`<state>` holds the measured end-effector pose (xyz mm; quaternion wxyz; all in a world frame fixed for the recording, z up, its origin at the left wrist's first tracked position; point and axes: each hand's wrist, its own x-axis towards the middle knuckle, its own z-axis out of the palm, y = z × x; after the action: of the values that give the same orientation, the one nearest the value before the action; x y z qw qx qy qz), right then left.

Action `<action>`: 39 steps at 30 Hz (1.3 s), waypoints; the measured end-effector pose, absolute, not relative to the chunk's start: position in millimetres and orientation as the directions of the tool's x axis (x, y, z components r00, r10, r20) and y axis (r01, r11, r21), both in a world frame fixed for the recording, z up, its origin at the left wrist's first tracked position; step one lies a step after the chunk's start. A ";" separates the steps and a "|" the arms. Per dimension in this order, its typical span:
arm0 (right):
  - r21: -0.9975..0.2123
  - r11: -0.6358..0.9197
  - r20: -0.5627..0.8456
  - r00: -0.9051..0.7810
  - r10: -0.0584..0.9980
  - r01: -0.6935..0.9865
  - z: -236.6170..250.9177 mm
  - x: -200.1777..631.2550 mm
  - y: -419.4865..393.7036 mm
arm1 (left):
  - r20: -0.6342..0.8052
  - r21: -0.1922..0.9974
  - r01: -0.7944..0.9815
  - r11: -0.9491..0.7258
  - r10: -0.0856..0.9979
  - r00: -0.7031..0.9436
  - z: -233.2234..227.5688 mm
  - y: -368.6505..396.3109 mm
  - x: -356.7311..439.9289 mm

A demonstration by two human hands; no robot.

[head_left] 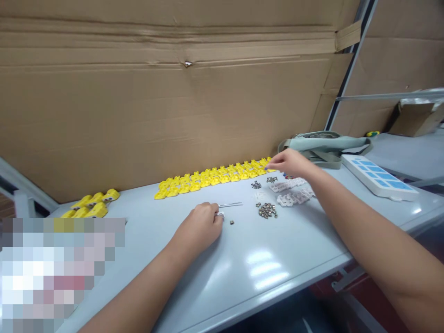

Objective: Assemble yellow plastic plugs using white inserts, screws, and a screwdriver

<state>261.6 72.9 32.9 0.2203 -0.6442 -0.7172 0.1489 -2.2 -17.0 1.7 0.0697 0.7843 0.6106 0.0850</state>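
My left hand (204,223) rests on the table, its fingers closed around a small white plastic part (221,214) that is mostly hidden. Thin metal tweezers (231,204) stick out beside these fingers; whether they are gripped or just lying there is unclear. A single small metal piece (232,222) lies right of that hand. Farther back, my right hand (286,162) is pinched closed at the right end of the rows of yellow plastic parts (215,176). Something tiny and dark blue shows at its fingertips, too small to name.
Small metal pieces (268,211) and screws (256,185) lie in piles, near white plastic parts (294,198). More yellow parts (97,210) sit at left. A grey-green bag (312,143) and a white-and-blue case (378,176) are at right. Cardboard (173,111) walls the back.
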 end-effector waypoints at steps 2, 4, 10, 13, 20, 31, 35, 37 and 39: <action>-0.437 -0.033 0.118 0.094 0.989 0.899 34.9 298.2 85.4 | 0.056 0.206 0.945 -0.252 0.968 0.246 1.1 -16.4 -3.8; -0.400 -0.160 0.113 0.222 0.968 0.902 32.9 329.0 93.6 | 0.056 0.208 0.944 -0.257 0.967 0.250 0.7 -15.9 -5.8; -0.340 -0.389 0.085 0.440 0.894 0.856 15.9 368.1 107.7 | 0.037 0.208 0.947 -0.244 0.970 0.242 1.3 -14.7 -9.7; -0.338 -0.429 0.062 0.475 0.878 0.838 9.7 372.3 113.1 | 0.030 0.204 0.950 -0.235 0.972 0.234 2.6 -14.6 -9.8; -0.280 -0.484 0.007 0.506 0.863 0.829 8.0 371.9 117.5 | 0.047 0.187 0.956 -0.226 0.974 0.221 6.0 -16.1 -10.3; -0.245 -0.455 -0.022 0.464 0.886 0.856 15.1 360.5 110.3 | 0.160 0.112 0.778 -0.618 0.784 0.600 1.7 -19.8 -1.3; -0.298 -0.423 0.057 0.458 0.887 0.856 11.4 362.8 110.7 | 0.172 0.102 0.760 -0.641 0.764 0.622 -0.9 -18.8 -1.3; -0.341 -0.399 0.110 0.458 0.882 0.851 10.3 362.3 109.9 | 0.195 0.093 0.745 -0.661 0.746 0.637 -1.6 -20.6 2.6; -0.371 -0.357 0.162 0.438 0.884 0.857 11.0 359.0 108.8 | 0.218 0.077 0.711 -0.699 0.708 0.672 -2.9 -23.3 10.0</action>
<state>359.0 108.8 11.0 0.2044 -0.8229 -0.5291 0.0329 10.0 -23.3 -2.9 -0.0071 0.9143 0.3880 0.1161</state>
